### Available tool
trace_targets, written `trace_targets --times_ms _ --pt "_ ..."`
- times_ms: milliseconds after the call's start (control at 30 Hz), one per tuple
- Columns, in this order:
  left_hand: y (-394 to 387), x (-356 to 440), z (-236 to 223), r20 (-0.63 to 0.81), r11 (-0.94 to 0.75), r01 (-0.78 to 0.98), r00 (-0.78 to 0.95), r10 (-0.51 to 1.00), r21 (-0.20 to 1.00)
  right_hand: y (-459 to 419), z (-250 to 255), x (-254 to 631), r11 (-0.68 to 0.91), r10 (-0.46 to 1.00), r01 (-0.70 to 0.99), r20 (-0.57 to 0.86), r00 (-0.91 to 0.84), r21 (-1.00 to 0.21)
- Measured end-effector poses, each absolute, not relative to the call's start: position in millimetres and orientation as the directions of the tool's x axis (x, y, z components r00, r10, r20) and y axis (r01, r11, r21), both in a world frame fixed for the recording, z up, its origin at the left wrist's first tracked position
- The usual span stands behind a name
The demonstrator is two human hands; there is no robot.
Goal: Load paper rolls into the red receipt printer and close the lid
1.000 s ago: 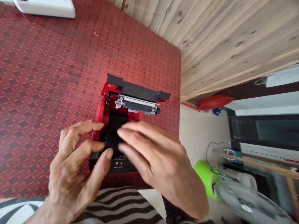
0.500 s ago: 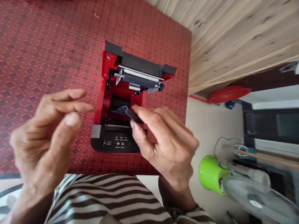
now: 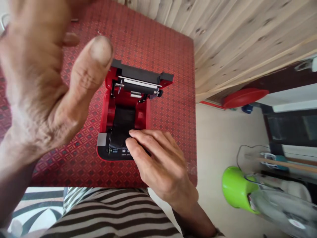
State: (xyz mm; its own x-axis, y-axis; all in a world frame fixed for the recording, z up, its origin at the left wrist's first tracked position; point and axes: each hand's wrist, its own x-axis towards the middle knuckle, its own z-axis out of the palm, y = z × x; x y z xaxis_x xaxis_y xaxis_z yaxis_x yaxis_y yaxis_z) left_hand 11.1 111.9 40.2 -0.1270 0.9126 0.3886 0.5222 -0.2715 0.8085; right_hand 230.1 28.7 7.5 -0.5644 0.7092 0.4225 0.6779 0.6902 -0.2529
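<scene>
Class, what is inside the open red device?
A black strip lies in the device, reaching onto its front panel; whatever is beneath the strip and the right hand is covered.

Bare left hand point(image 3: 37, 76) raised big near camera, slightly blurred, thumb point(image 3: 89, 62) spread away from palm, left forearm point(image 3: 15, 185) slanting up from lower left, bare right hand point(image 3: 165, 168) lower, back up, fingertips point(image 3: 132, 133) pointing left, right wrist point(image 3: 184, 206) at lower right
</scene>
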Motion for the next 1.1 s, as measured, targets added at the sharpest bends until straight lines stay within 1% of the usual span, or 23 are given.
trace_targets --times_ms 67,100,133,333,500,733,900,1000,1100 --pt "118 14 41 0.426 -0.443 0.601 0.182 0.886 0.665 26 8 233 0.684 0.716 0.678 0.42 -0.557 -0.267" --pt "118 16 40 0.418 -0.494 0.606 0.275 0.866 0.624 24 8 234 0.683 0.717 0.678 0.424 -0.553 -0.272" --pt "118 17 40 0.412 -0.514 0.6 0.312 0.856 0.614 23 8 234 0.683 0.717 0.677 0.429 -0.549 -0.274" --pt "109 18 35 0.446 -0.604 0.583 0.409 0.796 0.543 17 4 236 0.681 0.708 0.687 0.467 -0.53 -0.255" --pt "88 17 22 0.439 -0.635 0.607 0.461 0.771 0.478 13 6 238 0.631 0.731 0.743 0.493 -0.471 -0.225" --pt "49 14 -7 0.421 -0.709 0.616 0.574 0.702 0.343 12 -1 242 0.623 0.74 0.74 0.499 -0.451 -0.254" --pt "39 14 -14 0.43 -0.716 0.631 0.58 0.692 0.299 11 -6 241 0.633 0.719 0.723 0.557 -0.416 -0.277" --pt "39 14 -17 0.417 -0.713 0.643 0.587 0.694 0.281 11 -6 240 0.609 0.751 0.734 0.516 -0.411 -0.302" --pt "38 14 -21 0.414 -0.7 0.658 0.575 0.706 0.279 12 -5 240 0.604 0.761 0.744 0.482 -0.434 -0.285"
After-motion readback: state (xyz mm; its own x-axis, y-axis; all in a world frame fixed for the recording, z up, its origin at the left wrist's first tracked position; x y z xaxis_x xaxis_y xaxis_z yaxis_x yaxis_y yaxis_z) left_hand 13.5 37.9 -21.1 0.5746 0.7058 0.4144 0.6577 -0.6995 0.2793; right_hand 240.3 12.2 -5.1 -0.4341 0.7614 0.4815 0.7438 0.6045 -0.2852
